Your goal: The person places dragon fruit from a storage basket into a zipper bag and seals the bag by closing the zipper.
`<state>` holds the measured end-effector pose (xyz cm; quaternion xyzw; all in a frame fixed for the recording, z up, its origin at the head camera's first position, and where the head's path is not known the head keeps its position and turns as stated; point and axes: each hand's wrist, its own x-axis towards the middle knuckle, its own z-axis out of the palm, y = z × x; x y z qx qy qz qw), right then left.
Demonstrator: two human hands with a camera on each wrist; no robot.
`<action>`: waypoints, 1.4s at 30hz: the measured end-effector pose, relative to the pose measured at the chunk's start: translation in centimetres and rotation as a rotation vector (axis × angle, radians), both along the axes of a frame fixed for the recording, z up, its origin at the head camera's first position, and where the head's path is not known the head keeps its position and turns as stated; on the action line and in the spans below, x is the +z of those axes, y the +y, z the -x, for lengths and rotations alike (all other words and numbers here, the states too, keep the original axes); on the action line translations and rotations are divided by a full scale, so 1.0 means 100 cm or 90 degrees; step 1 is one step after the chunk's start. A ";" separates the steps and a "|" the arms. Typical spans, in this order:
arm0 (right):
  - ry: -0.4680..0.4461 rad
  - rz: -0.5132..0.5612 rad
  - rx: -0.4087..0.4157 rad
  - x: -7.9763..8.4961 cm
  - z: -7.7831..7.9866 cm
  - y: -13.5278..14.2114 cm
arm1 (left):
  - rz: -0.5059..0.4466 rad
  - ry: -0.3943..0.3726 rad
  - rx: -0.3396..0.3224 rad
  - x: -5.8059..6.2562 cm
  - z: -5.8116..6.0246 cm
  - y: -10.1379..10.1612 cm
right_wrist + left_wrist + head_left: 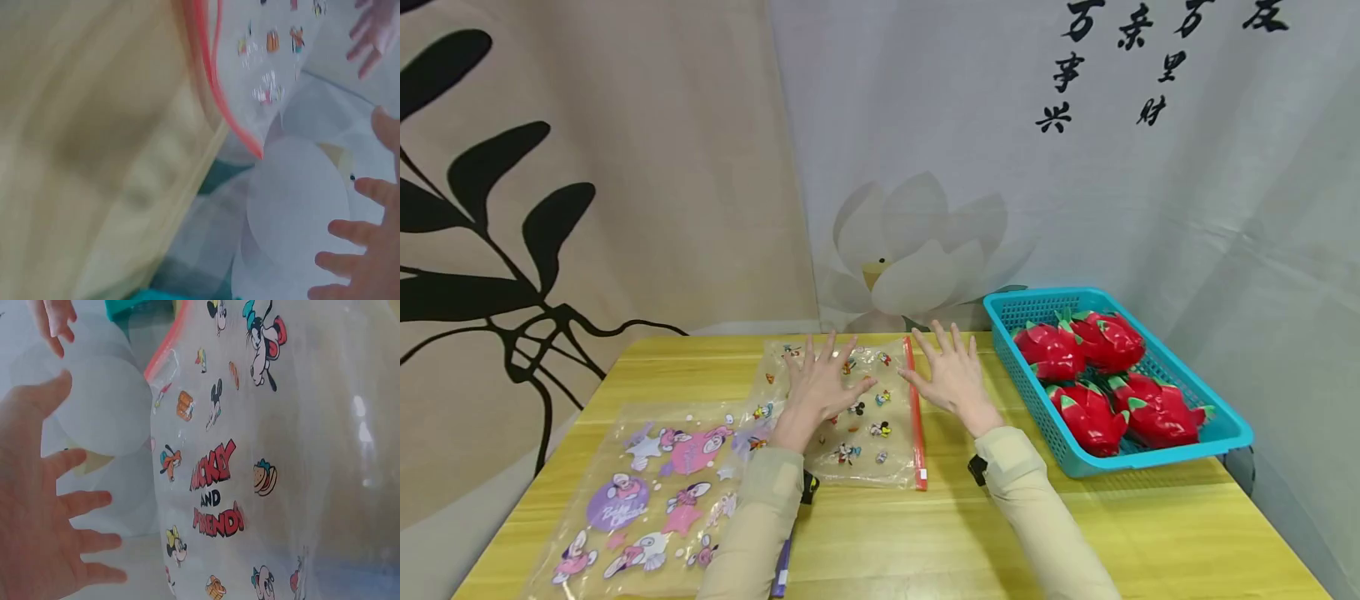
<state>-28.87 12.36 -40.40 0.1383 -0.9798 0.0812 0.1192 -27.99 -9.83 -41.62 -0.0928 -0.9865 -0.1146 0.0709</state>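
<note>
Both hands are held out with fingers spread and nothing in them. In the head view the left hand [822, 385] is over a clear zip bag [865, 450] printed with small cartoon figures and edged by a red zip strip [916, 417]. The right hand [953, 377] is just right of that strip, near the bag's far right corner. "Mickey and Friends" lettering [215, 490] on the bag shows in the left wrist view, the left hand [56, 506] to its side. The right hand [369, 231] appears at the right edge of its wrist view.
A second clear bag [647, 492] with pink and purple cartoon prints lies at the front left, partly under the left forearm. At the right, a blue plastic basket [1150, 462] holds several red dragon fruits [1090, 417]. A printed curtain [917, 167] hangs behind the wooden table [895, 550].
</note>
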 end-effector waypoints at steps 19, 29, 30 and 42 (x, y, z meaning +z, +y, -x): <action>0.013 0.078 -0.167 0.009 -0.001 0.083 | 0.004 -0.123 -0.012 -0.027 -0.040 0.093; 0.035 0.063 -0.152 0.000 -0.002 0.087 | -0.020 -0.131 -0.004 -0.038 -0.040 0.102; 0.041 0.062 -0.152 0.000 -0.002 0.087 | -0.025 -0.126 -0.014 -0.038 -0.041 0.101; 0.057 0.043 -0.153 -0.002 -0.005 0.088 | 0.017 0.024 -0.114 -0.026 -0.069 0.093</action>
